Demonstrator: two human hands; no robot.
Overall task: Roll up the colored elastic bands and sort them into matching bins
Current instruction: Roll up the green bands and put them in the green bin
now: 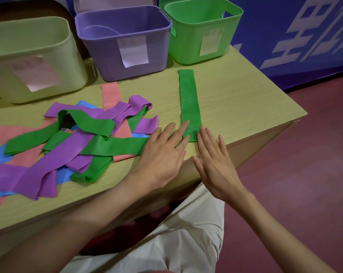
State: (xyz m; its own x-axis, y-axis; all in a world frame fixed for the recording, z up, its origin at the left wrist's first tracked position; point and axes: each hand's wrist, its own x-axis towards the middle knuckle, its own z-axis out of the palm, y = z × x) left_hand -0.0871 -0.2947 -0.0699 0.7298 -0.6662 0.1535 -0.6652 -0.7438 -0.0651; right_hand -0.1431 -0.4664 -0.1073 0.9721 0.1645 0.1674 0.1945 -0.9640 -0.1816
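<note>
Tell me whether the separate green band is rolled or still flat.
Flat: the green band lies stretched out on the table, no coil at either end, fingertips of both hands on its near end.

One green band (189,101) lies flat and straight on the wooden table (245,99), running from the near edge toward the green bin (200,32). Left hand (162,152) and right hand (215,164), fingers extended, press on its near end. A tangled pile of bands (72,140), green, purple, pink and blue, lies to the left. Purple bin (125,44) and pale yellow-green bin (29,60) stand behind it.
</note>
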